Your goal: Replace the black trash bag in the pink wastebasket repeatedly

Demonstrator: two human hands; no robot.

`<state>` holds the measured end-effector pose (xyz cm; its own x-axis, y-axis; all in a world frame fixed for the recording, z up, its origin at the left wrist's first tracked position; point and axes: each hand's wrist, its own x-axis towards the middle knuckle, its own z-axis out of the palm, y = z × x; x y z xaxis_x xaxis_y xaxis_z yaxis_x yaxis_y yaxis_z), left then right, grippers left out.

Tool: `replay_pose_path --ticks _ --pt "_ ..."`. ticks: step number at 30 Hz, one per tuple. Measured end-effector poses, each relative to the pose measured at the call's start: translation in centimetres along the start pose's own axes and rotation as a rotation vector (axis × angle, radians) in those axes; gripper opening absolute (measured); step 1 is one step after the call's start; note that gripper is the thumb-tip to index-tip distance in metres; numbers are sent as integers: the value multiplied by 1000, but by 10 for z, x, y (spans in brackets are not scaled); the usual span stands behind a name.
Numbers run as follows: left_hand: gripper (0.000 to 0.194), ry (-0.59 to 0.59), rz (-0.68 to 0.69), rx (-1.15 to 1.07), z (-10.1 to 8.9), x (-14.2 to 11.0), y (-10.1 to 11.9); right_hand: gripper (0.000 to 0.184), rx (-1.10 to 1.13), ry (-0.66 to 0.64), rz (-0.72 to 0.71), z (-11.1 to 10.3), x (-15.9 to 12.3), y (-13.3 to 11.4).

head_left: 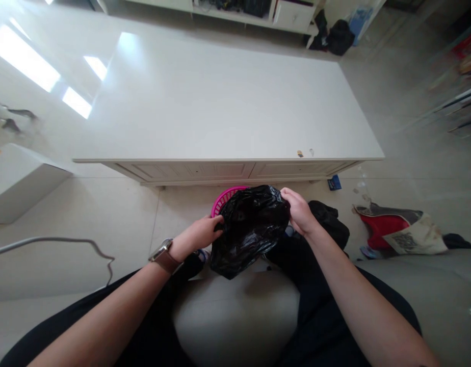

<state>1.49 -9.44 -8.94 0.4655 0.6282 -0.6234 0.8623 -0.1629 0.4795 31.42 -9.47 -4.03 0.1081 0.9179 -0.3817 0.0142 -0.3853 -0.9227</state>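
A black plastic garbage bag (251, 224) hangs open between my two hands, its mouth spread wide towards me. My left hand (203, 234), with a watch (165, 256) on the wrist, pinches the bag's left edge. On the other side, my right hand (297, 210) grips the upper right edge of the bag. Behind the bag shows the rim of a pink plastic basket (221, 198) with slotted sides; most of it is hidden by the bag. I cannot tell whether any of the bag lies inside the basket.
A long white low table (235, 107) stands just ahead, with small bits (300, 153) near its front edge. To the right lie a dark bag (329, 221), a canvas tote (415, 237) and a small blue box (334, 182). A white box (21, 183) stands left.
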Motion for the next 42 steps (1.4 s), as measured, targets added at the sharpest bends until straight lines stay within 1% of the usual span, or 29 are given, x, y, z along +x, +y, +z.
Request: replay_pose_path --ticks 2,3,4,5,7,9,10,11,13,15,16,17,19,21,22,23,25,27,29,30,31,32,34,35,36,37,38,40,42 --pt "51 164 -60 -114 6 9 -2 36 -29 16 -8 1 1 3" --pt "52 213 -107 -215 11 14 -1 36 -65 19 -20 2 2 4" --pt "50 232 -154 -329 16 19 0 36 -114 21 -41 3 2 6" --pt "45 226 -197 -436 22 23 2 36 -172 28 -70 4 2 7" --pt "31 205 -234 -586 31 31 6 40 -286 28 -116 5 0 8" --pt "23 200 -217 -642 35 34 11 42 -369 -17 -123 6 -3 10" --pt "22 220 -201 -644 34 34 12 42 -411 -50 -121 5 -5 11" --pt "23 270 -177 -639 31 34 13 42 -464 -84 -123 5 -6 11" --pt "26 455 -90 -585 21 29 12 39 -607 -128 -153 3 -7 13" --pt "30 678 24 -474 6 23 9 22 -729 -99 -229 1 -8 12" --pt "31 771 71 -409 -2 20 8 13 -749 -53 -285 1 -8 11" --pt "33 838 102 -351 -10 17 6 11 -738 18 -349 1 -8 8" --pt "34 910 125 -254 -24 10 6 15 -661 199 -477 2 -8 2" --pt "30 911 97 -206 -34 5 7 16 -590 370 -557 2 -8 -3" --pt "27 889 60 -202 -37 3 8 16 -575 424 -573 2 -7 -5" --pt "26 857 16 -208 -39 2 9 16 -574 444 -576 1 -7 -5" --pt "28 766 -69 -234 -40 1 10 14 -590 405 -546 0 -4 -3" --pt "28 636 -112 -260 -39 2 9 14 -607 339 -503 -3 -1 2" --pt "17 514 -119 -281 -36 6 6 14 -627 301 -479 -6 1 5" --pt "13 485 -112 -285 -35 8 4 13 -650 296 -490 -7 1 5" --pt "14 490 -92 -286 -34 10 2 12 -693 298 -527 -7 0 5" --pt "17 529 -65 -286 -34 12 0 11 -754 306 -589 -8 -2 3" --pt "13 664 -1 -284 -35 13 -2 11 -896 317 -770 -5 -9 -2" --pt "10 732 31 -282 -36 12 -3 10 -957 297 -862 -1 -14 -4" --pt "14 788 51 -278 -37 11 -3 8 -1003 250 -938 5 -20 -5" --pt "20 831 63 -266 -38 10 -3 7 -1038 173 -985 13 -28 -5" --pt "24 863 72 -246 -40 9 -3 7 -1071 60 -1007 22 -36 -2" --pt "26 864 93 -206 -40 8 -3 11 -1158 -264 -999 43 -53 10" --pt "24 794 107 -201 -38 9 -5 17 -1252 -596 -919 62 -68 29"
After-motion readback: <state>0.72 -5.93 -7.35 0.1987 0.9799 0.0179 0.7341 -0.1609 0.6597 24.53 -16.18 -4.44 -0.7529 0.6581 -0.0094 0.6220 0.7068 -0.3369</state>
